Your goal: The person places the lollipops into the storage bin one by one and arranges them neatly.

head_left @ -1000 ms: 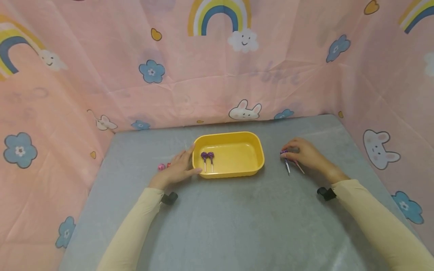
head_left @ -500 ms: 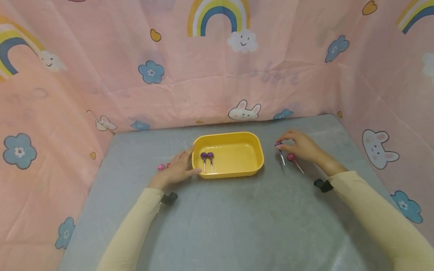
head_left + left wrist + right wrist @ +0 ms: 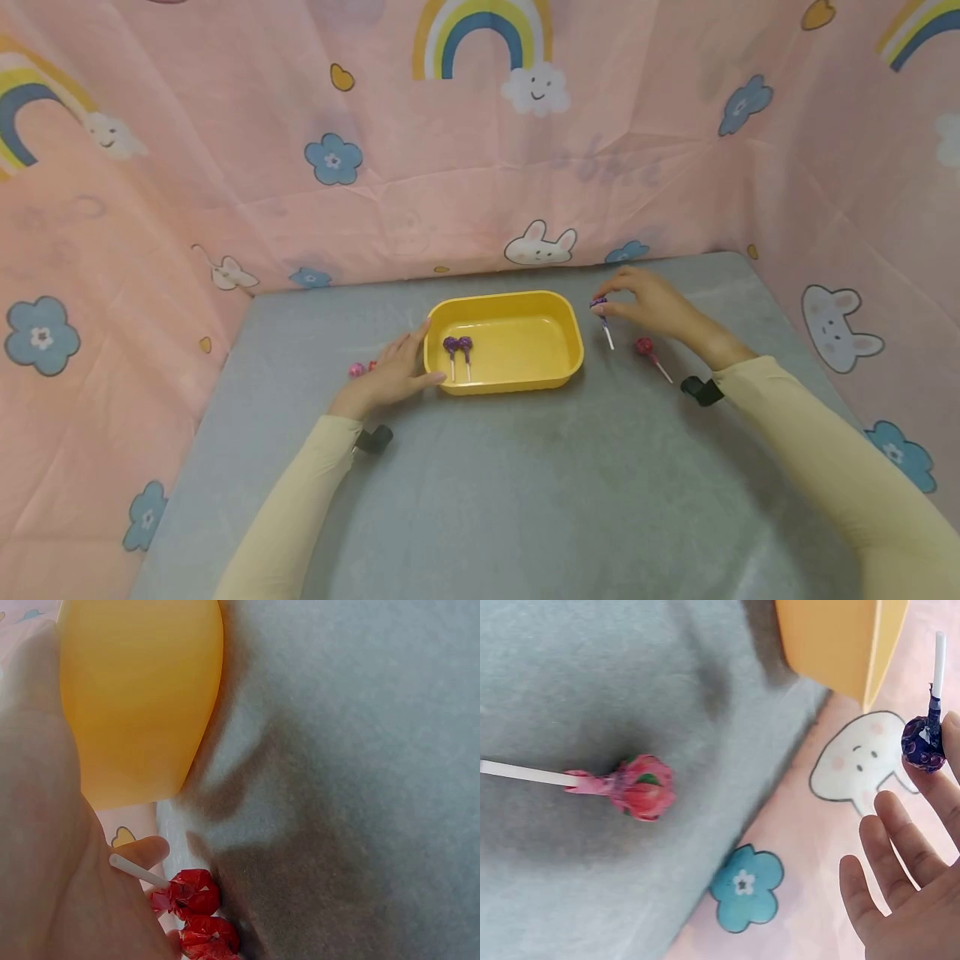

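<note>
A yellow rectangular tray (image 3: 517,387) stands on the table, with two purple-wrapped lollipops (image 3: 466,343) side by side at its left end. My left hand (image 3: 384,379) rests against that end, thumb near the front corner and fingers along the outer wall. Two red-wrapped lollipops (image 3: 196,892) lie by its fingers in the left wrist view. Right of the tray, my right hand (image 3: 654,312) pinches a purple lollipop (image 3: 922,742) by its wrapped head between thumb and index finger, the stick hanging down. A reddish-pink lollipop (image 3: 645,347) lies on the table below this hand.
A pink round lollipop head (image 3: 357,369) shows left of my left hand, partly hidden by it. The grey tabletop (image 3: 495,492) extends in front of the tray. Pink patterned cloth (image 3: 420,208) hangs behind and at both sides.
My right hand has lifted the purple lollipop and carried it left and back toward the tray, uncovering the reddish-pink lollipop. My left hand and the tray have stayed in place.
</note>
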Action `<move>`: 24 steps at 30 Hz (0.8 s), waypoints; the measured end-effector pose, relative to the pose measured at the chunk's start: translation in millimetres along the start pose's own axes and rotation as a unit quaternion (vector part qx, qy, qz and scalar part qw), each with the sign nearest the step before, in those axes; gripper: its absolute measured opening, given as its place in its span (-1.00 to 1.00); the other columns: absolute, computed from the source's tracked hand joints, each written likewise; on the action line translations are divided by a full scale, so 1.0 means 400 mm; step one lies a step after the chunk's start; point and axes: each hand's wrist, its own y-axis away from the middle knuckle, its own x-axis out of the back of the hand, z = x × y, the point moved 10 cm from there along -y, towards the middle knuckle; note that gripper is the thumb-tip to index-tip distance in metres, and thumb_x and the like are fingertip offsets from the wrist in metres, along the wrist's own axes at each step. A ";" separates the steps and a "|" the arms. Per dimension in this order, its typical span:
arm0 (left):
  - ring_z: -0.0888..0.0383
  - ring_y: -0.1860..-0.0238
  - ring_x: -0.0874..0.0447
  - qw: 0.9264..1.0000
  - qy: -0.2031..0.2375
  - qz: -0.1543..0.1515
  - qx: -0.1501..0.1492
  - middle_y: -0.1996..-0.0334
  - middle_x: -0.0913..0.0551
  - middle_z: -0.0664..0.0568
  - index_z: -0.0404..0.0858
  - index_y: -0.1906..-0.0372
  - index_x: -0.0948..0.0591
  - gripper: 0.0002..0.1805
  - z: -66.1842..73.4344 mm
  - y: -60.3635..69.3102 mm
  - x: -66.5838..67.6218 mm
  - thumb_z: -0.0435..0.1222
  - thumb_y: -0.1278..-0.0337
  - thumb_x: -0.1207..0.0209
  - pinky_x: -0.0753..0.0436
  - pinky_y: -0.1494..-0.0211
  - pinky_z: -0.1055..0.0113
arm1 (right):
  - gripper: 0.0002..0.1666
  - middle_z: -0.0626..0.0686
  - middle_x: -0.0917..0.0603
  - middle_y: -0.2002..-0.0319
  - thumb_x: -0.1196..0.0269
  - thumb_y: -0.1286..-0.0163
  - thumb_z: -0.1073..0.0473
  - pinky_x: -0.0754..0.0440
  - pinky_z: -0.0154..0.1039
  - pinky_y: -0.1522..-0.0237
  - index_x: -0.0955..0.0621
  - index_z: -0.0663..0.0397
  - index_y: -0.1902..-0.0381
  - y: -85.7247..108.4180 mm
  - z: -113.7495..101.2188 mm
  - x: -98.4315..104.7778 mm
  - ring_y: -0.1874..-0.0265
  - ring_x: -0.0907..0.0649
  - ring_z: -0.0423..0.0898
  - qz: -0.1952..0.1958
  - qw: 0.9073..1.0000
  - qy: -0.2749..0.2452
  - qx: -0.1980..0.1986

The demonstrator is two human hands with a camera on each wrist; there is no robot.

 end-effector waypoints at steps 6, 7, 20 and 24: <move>-0.19 -0.63 0.26 1.000 0.000 -0.003 0.013 -0.62 0.13 -0.13 0.14 -0.57 0.43 0.13 -0.010 -0.005 -0.003 0.32 -0.22 -0.06 0.18 -0.63 -0.18 | -0.64 0.11 -0.62 -0.02 -0.36 -0.30 -0.07 -0.53 0.16 -0.17 -0.73 -0.01 0.06 -0.018 -0.029 0.011 -0.06 -0.56 0.07 0.001 1.000 0.000 0.013; -0.18 -0.63 0.26 1.000 -0.001 -0.002 0.015 -0.62 0.13 -0.12 0.16 -0.57 0.43 0.12 -0.012 -0.007 -0.004 0.32 -0.22 -0.05 0.18 -0.64 -0.17 | -0.65 0.11 -0.62 -0.01 -0.36 -0.30 -0.07 -0.53 0.15 -0.16 -0.73 -0.01 0.06 -0.021 -0.036 0.012 -0.04 -0.56 0.07 0.000 1.000 -0.002 0.017; -0.24 -0.62 0.23 1.000 -0.003 0.001 0.007 -0.61 0.11 -0.19 0.09 -0.58 0.41 0.13 -0.009 -0.004 -0.003 0.29 -0.23 -0.08 0.18 -0.63 -0.20 | -0.70 0.09 -0.62 -0.07 -0.37 -0.30 -0.03 -0.53 0.15 -0.24 -0.73 -0.03 0.09 -0.068 -0.108 0.005 -0.10 -0.54 0.08 -0.007 1.000 -0.007 0.026; -0.24 -0.62 0.23 1.000 0.002 0.001 0.010 -0.61 0.10 -0.19 0.10 -0.58 0.40 0.12 -0.006 0.000 -0.001 0.25 -0.25 -0.09 0.16 -0.62 -0.23 | -0.69 0.08 -0.61 0.01 -0.36 -0.31 -0.05 -0.55 0.09 -0.17 -0.73 -0.03 0.07 -0.079 -0.129 -0.001 -0.01 -0.53 0.04 -0.011 0.999 -0.004 0.037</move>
